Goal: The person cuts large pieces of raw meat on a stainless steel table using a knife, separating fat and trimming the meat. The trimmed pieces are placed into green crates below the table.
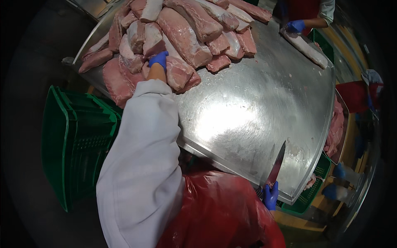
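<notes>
A large pile of pink raw meat slabs [182, 37] with white fat lies on the steel table [231, 136]. My left hand [158, 60], in a blue glove, reaches into the near side of this pile. Its fingers press against the lower end of a thick meat piece [153, 38], and their tips are partly hidden. At the table's near right edge, my right hand [271, 196], also gloved in blue, is wrapped around the handle of a knife [276, 165]. The long pointed blade tilts up and away over the bare metal.
Green crates [89, 132] stand left of the table; another green crate [308, 194] is at the lower right. Across the table, a co-worker's gloved hand [295, 26] touches a long pale strip of meat [308, 48]. More meat [334, 128] lies beyond the right edge.
</notes>
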`<action>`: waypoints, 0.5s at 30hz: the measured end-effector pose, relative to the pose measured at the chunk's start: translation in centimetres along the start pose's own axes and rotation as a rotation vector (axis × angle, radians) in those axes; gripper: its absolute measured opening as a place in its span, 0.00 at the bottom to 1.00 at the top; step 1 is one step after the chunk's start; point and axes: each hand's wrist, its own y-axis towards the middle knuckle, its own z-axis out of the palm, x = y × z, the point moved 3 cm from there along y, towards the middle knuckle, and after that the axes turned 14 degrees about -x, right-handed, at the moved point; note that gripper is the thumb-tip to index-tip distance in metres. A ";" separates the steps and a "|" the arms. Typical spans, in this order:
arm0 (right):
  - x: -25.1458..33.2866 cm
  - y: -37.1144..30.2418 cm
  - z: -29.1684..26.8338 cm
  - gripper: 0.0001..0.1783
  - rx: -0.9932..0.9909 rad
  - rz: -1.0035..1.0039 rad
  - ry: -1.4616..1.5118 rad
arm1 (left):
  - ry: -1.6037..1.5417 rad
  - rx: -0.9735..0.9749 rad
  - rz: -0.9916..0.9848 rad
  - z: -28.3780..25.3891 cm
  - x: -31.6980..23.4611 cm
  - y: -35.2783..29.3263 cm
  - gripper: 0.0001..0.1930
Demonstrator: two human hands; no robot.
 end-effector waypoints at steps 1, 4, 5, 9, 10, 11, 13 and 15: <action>-0.8 -0.6 0.0 0.18 -0.027 -0.051 -0.047 | -0.224 0.100 -0.118 2.7 0.5 -0.9 0.27; -3.0 -0.7 0.4 0.20 -0.004 0.047 -0.021 | -0.506 0.473 -0.187 -0.8 3.4 0.4 0.26; -4.9 -1.2 -0.1 0.20 -0.035 0.037 -0.024 | -0.657 0.538 -0.250 -0.2 3.9 -1.7 0.29; -9.6 -0.1 -0.8 0.22 -0.037 -0.014 -0.036 | -0.924 0.580 -0.380 -2.5 4.3 -12.0 0.32; -10.2 0.5 -0.9 0.22 -0.018 -0.026 -0.041 | -0.968 0.617 -0.400 -3.3 4.7 -14.3 0.33; -10.5 1.1 -1.1 0.23 -0.010 -0.014 -0.067 | -1.009 0.649 -0.425 -3.8 5.8 -16.8 0.34; -10.8 2.2 -1.4 0.24 -0.011 0.020 -0.121 | -1.114 0.712 -0.537 -2.9 9.0 -23.2 0.37; -8.8 2.5 -1.1 0.26 -0.028 0.006 -0.122 | -1.172 0.812 -0.768 -2.5 10.8 -33.1 0.39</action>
